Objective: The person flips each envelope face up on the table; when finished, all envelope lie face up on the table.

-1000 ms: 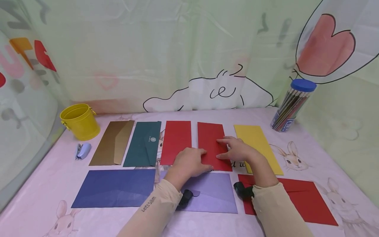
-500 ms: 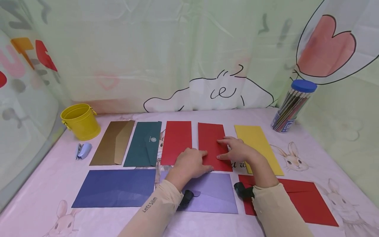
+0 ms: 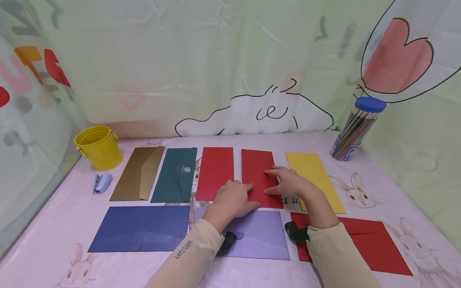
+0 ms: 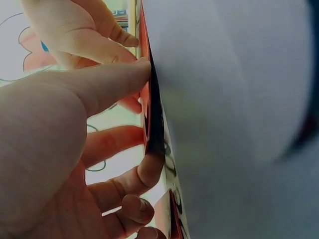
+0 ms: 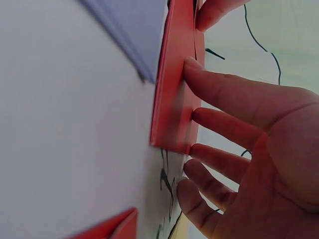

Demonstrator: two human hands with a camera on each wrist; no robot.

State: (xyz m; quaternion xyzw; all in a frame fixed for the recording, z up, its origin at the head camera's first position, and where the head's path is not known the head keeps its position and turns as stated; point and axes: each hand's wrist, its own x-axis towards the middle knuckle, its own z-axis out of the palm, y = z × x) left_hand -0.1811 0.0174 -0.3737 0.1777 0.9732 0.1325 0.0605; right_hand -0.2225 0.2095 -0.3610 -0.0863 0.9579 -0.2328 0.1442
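Observation:
A red envelope (image 3: 256,161) lies flat between my two hands in the head view. My left hand (image 3: 233,199) rests its thumb and index finger on the envelope's lower left part. From the other side, my right hand (image 3: 292,185) touches the right part with its fingertips. In the right wrist view the right thumb (image 5: 219,87) lies on the red paper, its other fingers spread along the edge. The left wrist view has the left thumb (image 4: 117,82) at the envelope's near edge. A second red envelope (image 3: 216,172) lies just left, partly behind the left hand.
The row also holds a brown envelope (image 3: 127,180), a dark green envelope (image 3: 169,176) and a yellow envelope (image 3: 311,172). Nearer lie blue (image 3: 140,228), lilac (image 3: 263,236) and red envelopes. A yellow bucket (image 3: 102,150), a small stapler (image 3: 102,183) and a pencil jar (image 3: 354,134) stand around.

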